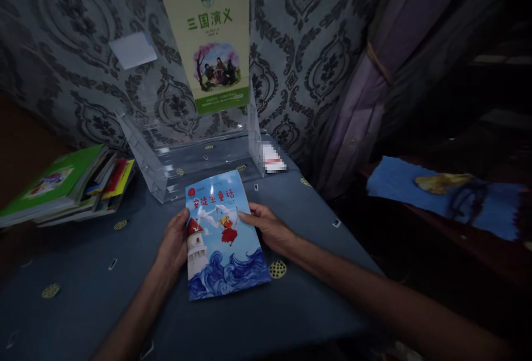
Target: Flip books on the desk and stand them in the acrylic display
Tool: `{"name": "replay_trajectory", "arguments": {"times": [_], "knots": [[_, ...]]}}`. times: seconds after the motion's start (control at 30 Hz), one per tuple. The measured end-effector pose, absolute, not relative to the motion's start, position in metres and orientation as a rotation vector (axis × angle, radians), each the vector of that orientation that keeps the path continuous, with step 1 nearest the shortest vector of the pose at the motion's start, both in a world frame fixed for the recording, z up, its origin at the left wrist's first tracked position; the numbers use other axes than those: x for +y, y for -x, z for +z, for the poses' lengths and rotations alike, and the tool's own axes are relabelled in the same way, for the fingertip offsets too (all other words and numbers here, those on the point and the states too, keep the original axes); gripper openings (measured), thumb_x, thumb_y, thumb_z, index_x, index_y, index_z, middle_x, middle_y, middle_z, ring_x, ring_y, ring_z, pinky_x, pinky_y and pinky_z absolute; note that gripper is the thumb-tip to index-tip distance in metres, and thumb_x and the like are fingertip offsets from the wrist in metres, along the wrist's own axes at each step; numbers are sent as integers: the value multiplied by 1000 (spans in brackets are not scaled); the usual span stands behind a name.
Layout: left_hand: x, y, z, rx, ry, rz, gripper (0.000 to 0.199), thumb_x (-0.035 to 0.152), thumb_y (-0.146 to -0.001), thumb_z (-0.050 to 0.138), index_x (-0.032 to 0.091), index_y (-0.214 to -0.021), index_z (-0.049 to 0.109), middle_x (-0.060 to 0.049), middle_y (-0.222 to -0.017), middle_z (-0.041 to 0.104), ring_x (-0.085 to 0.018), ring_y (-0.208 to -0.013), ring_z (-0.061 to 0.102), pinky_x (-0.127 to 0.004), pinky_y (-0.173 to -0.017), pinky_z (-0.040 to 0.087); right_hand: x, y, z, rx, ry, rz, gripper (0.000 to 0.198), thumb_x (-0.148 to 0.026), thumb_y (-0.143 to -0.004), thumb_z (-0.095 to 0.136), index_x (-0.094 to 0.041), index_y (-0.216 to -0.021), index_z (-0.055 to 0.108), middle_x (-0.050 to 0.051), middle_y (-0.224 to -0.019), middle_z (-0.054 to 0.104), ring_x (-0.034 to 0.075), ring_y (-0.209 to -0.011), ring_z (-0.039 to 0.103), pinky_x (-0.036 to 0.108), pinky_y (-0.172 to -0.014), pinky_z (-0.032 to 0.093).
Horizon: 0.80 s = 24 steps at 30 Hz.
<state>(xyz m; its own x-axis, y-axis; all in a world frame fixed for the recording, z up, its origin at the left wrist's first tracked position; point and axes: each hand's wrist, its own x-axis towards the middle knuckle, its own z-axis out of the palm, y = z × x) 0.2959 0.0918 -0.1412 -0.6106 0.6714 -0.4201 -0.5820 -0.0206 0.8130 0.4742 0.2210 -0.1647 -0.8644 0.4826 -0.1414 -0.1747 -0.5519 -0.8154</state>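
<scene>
The left hand (pixel 173 237) and right hand (pixel 269 228) clasp opposite edges of a blue Andersen fairy-tale book (pixel 230 258), over a surface (pixel 83 258), before a clear acrylic rack (pixel 143 156). Its glossy cover could slip if grip loosens; pushing forward might bump the rack.

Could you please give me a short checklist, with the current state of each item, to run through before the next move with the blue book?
1. Blue book held at both sides, by the left hand and right hand: ok.
2. Book's illustrated front facing the camera, lettering right way up: ok.
3. Blue book lifted off the table: cannot tell; the single view hides its underside.
4. Clear stand upright beyond the blue book: ok.
5. Support under the cream and green book: cannot tell; it stands upright, but what holds it is unclear.
6. Book pile at the left neatly squared: not ok; its edges are uneven.
</scene>
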Motion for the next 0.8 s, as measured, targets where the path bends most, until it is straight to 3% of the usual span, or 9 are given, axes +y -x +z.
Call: {"name": "replay_trajectory", "arguments": {"times": [0.17, 0.3, 0.4, 0.47, 0.53, 0.63, 0.7, 0.8], "knots": [[97, -299, -151, 1380, -146, 1707, 16, 29, -86, 71, 15, -92, 67, -9, -79, 78, -28, -76, 78, -42, -75, 67, 219, -477, -162, -1070, 486, 2522, 53, -43, -62, 96, -17, -101, 73, 5, -88, 80, 16, -71, 74, 28, -72, 61], [100, -299, -149, 1529, -202, 1760, 17, 30, -82, 72, 15, -89, 66, -5, -74, 76, -24, -70, 76, -38, -70, 65, 220, -480, -165, -1188, 492, 2426, 51, -46, -67, 92, -17, -103, 72, 5, -90, 79, 16, -72, 73, 29, -72, 59], [99, -296, -149, 1637, -324, 1760, 30, 34, -77, 76, 16, -99, 65, -3, -79, 75, -21, -69, 74, -35, -71, 64, 221, -483, -171, -1332, 457, 2368, 50, -53, -74, 86, -16, -104, 71, 5, -89, 78, 17, -75, 72, 31, -73, 58], [97, -293, -150, 1744, -468, 1719, 41, 39, -78, 74, 18, -112, 63, -4, -92, 76, -23, -80, 75, -37, -78, 63, 224, -485, -176, -1432, 488, 2293, 50, -57, -80, 78, -17, -107, 70, 6, -89, 77, 20, -79, 72, 34, -75, 59], [94, -288, -151, 1958, -711, 1636, 49, 41, -81, 70, 20, -124, 59, -9, -114, 73, -27, -106, 71, -42, -95, 58, 232, -488, -181, -1550, 607, 2054, 46, -53, -85, 72, -17, -113, 69, 7, -95, 77, 22, -87, 72, 38, -80, 59], [89, -283, -151, 2310, -1226, 1393, 49, 41, -87, 63, 20, -131, 57, -16, -145, 55, -32, -144, 46, -50, -120, 38, 248, -493, -186, -1704, 760, 1530, 38, -38, -87, 66, -20, -120, 67, 10, -115, 73, 24, -106, 69, 41, -94, 57], [88, -286, -149, 2362, -1507, 1213, 45, 42, -93, 55, 19, -131, 58, -17, -150, 49, -32, -148, 39, -51, -123, 33, 258, -495, -187, -1754, 780, 1381, 36, -31, -89, 61, -21, -124, 66, 10, -123, 70, 23, -112, 67, 42, -98, 55], [96, -308, -143, 2314, -1745, 977, 40, 41, -99, 47, 22, -133, 58, -16, -146, 54, -32, -141, 48, -52, -119, 38, 265, -497, -187, -1751, 795, 1456, 37, -25, -92, 53, -23, -127, 62, 10, -126, 68, 22, -107, 69, 40, -91, 59]]}}
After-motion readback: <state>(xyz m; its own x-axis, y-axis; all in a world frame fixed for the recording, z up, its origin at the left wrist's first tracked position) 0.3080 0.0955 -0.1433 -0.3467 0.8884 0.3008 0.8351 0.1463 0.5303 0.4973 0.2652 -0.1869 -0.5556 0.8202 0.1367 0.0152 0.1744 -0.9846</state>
